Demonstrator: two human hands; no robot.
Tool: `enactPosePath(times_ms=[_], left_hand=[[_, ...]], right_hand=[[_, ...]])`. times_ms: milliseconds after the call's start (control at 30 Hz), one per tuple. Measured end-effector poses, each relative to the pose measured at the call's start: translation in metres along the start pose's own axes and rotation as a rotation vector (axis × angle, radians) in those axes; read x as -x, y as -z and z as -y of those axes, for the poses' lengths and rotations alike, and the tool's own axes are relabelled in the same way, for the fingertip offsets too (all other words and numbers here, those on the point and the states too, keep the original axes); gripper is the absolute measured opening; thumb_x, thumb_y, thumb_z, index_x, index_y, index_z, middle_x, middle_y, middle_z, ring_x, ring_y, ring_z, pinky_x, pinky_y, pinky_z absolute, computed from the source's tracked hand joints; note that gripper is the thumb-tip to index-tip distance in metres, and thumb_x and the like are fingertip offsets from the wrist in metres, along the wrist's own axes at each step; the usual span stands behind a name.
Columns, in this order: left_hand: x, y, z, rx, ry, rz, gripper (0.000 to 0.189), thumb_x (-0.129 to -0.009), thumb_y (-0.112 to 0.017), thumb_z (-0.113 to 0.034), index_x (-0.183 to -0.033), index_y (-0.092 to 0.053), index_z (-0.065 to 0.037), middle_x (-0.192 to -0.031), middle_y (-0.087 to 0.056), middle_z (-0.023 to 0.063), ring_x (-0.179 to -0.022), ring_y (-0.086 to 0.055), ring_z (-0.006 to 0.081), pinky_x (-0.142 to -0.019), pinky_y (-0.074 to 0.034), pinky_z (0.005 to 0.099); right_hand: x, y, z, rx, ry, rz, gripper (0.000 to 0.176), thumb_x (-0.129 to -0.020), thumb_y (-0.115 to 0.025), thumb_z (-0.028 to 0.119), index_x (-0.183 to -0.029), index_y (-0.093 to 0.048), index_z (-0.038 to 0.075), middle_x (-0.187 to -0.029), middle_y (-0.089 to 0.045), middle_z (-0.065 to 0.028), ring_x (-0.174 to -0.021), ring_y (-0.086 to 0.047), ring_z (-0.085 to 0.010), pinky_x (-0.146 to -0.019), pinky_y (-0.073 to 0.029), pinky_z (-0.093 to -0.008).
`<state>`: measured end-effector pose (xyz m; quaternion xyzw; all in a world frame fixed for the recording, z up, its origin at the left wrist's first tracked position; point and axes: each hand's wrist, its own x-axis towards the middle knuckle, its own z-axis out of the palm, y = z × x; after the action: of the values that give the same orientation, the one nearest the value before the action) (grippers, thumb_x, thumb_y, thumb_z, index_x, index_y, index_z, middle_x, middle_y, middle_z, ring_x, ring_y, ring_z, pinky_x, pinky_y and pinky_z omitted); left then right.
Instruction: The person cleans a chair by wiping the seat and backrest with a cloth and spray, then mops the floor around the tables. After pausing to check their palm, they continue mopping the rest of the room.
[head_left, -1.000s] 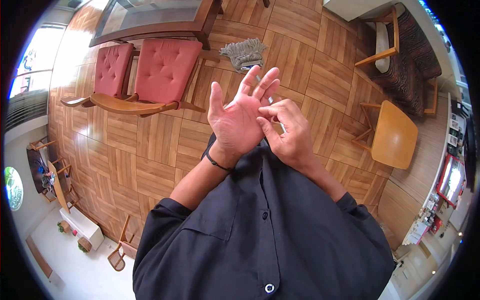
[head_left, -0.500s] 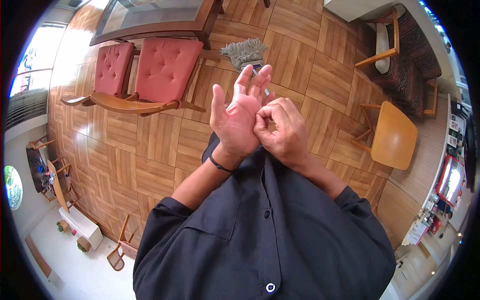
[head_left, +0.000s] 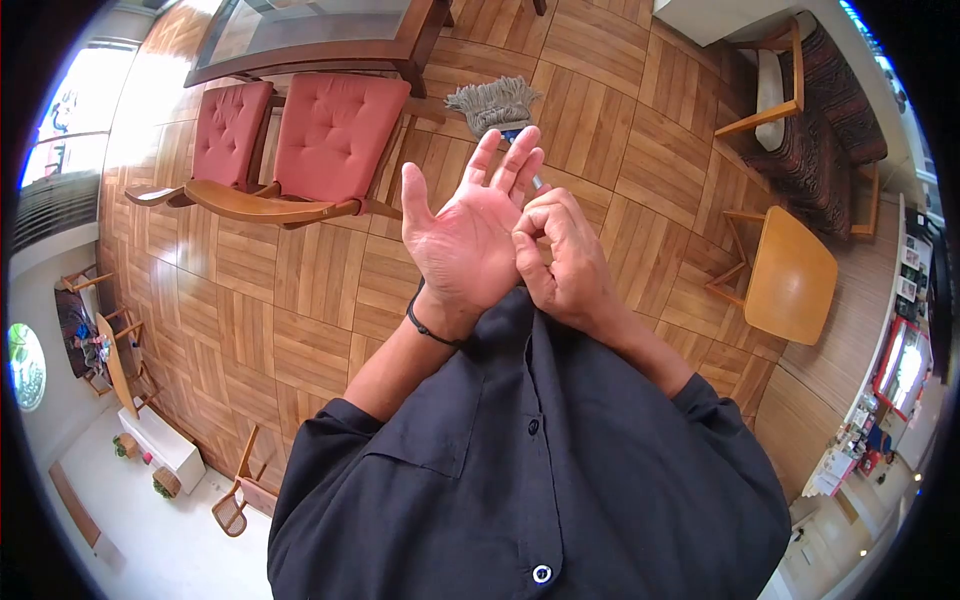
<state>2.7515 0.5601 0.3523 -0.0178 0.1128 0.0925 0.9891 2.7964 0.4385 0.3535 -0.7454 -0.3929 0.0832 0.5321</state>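
Palm up in front of my chest, my left hand [head_left: 470, 230] has its thumb spread wide and its fingers stretched out. A dark band circles that wrist. My right hand [head_left: 565, 255] is closed in a pinch against the little-finger side of the left palm. Whatever lies between its thumb and forefinger, if anything, is too small to make out. Beyond the fingertips, a mop [head_left: 493, 105] with a grey string head rests on the wooden floor. A short piece of its handle [head_left: 539, 184] shows behind the fingers; the rest is hidden by my hands.
Two chairs with pink cushions [head_left: 340, 135] stand by a glass-topped table [head_left: 300, 40] at the upper left. To the right are a wooden stool [head_left: 790, 275] and an armchair [head_left: 775, 100]. A crowded shelf [head_left: 860, 430] runs along the right wall.
The left thumb has swung farther out, and the left palm has turned flatter and shifted slightly left. The right hand keeps its pinch at the palm's edge.
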Motion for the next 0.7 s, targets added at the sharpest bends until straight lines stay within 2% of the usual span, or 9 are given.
enactPosePath(times_ms=[100,200,400,500,567,600,633,667,700], left_hand=[[0.000,0.002,0.000,0.048,-0.002,0.045,0.089,-0.088,-0.054,-0.068,-0.142,-0.032,-0.001,-0.156,-0.022,0.0246,-0.145,-0.023,0.0363,-0.118,-0.023,0.0511],[0.001,0.002,0.001,0.074,0.017,0.059,0.088,-0.088,-0.053,-0.068,-0.142,-0.034,-0.001,-0.157,-0.022,0.0245,-0.145,-0.023,0.0362,-0.118,-0.023,0.0511],[0.003,-0.001,0.003,-0.002,0.030,0.041,0.078,-0.090,-0.047,-0.069,-0.138,-0.042,-0.007,-0.150,-0.038,0.0190,-0.137,-0.035,0.0296,-0.114,-0.028,0.0445],[-0.002,0.024,-0.016,-0.459,-0.025,0.007,0.073,-0.094,-0.053,-0.058,-0.139,-0.040,-0.002,-0.140,-0.049,0.0253,-0.134,-0.043,0.0348,-0.113,-0.032,0.0482],[0.010,0.034,-0.044,-1.904,-0.055,-0.033,0.059,-0.095,-0.058,-0.043,-0.138,-0.043,-0.005,-0.123,-0.064,0.0210,-0.117,-0.061,0.0314,-0.102,-0.043,0.0453],[0.016,0.045,-0.059,-2.536,-0.186,0.054,0.050,-0.093,-0.063,-0.031,-0.134,-0.048,-0.007,-0.110,-0.069,0.0185,-0.102,-0.068,0.0282,-0.088,-0.050,0.0424],[0.020,0.063,-0.079,-2.728,0.113,0.057,0.045,-0.092,-0.064,-0.026,-0.129,-0.052,-0.005,-0.100,-0.069,0.0183,-0.095,-0.069,0.0257,-0.082,-0.051,0.0387],[0.033,0.098,-0.102,-2.311,0.257,-0.127,0.035,-0.092,-0.064,-0.019,-0.123,-0.056,-0.005,-0.085,-0.070,0.0160,-0.086,-0.069,0.0229,-0.073,-0.051,0.0352],[0.048,0.102,-0.116,-1.461,0.391,-0.358,0.028,-0.093,-0.059,-0.010,-0.121,-0.056,-0.005,-0.079,-0.066,0.0079,-0.078,-0.065,0.0176,-0.069,-0.049,0.0290]], right_hand=[[0.001,0.004,0.000,-0.078,-0.053,0.020,0.005,-0.087,-0.053,0.001,-0.088,-0.049,0.001,-0.088,-0.049,-0.0146,-0.083,-0.051,-0.0319,-0.077,-0.044,-0.0403],[0.002,0.006,0.001,-0.082,-0.102,0.056,0.002,-0.088,-0.050,0.001,-0.088,-0.047,0.001,-0.088,-0.048,-0.0157,-0.083,-0.050,-0.0331,-0.077,-0.043,-0.0409],[0.004,0.008,-0.004,-0.060,-0.056,0.079,0.007,-0.091,-0.050,0.005,-0.086,-0.048,0.000,-0.085,-0.048,-0.0164,-0.078,-0.051,-0.0343,-0.072,-0.044,-0.0419],[0.003,0.008,-0.004,-0.094,-0.083,0.113,0.011,-0.094,-0.053,0.008,-0.087,-0.050,0.001,-0.084,-0.049,-0.0150,-0.075,-0.052,-0.0330,-0.069,-0.044,-0.0400],[0.003,0.008,-0.007,-0.131,-0.118,0.132,0.013,-0.095,-0.056,0.010,-0.088,-0.051,0.001,-0.084,-0.049,-0.0134,-0.072,-0.052,-0.0297,-0.067,-0.045,-0.0373],[0.002,0.008,-0.008,-0.165,-0.147,0.130,0.013,-0.096,-0.057,0.011,-0.088,-0.051,0.001,-0.083,-0.050,-0.0126,-0.071,-0.052,-0.0277,-0.066,-0.045,-0.0358],[0.001,0.008,-0.009,-0.200,-0.176,0.127,0.013,-0.096,-0.057,0.011,-0.088,-0.052,0.001,-0.083,-0.050,-0.0118,-0.070,-0.052,-0.0257,-0.066,-0.045,-0.0342],[0.000,0.010,-0.010,-0.237,-0.207,0.127,0.013,-0.096,-0.058,0.011,-0.089,-0.052,0.002,-0.083,-0.050,-0.0110,-0.069,-0.052,-0.0238,-0.065,-0.045,-0.0327],[-0.001,0.013,-0.011,-0.222,-0.228,0.150,0.011,-0.094,-0.060,0.008,-0.089,-0.053,0.002,-0.084,-0.052,-0.0082,-0.070,-0.052,-0.0180,-0.065,-0.045,-0.0306]])
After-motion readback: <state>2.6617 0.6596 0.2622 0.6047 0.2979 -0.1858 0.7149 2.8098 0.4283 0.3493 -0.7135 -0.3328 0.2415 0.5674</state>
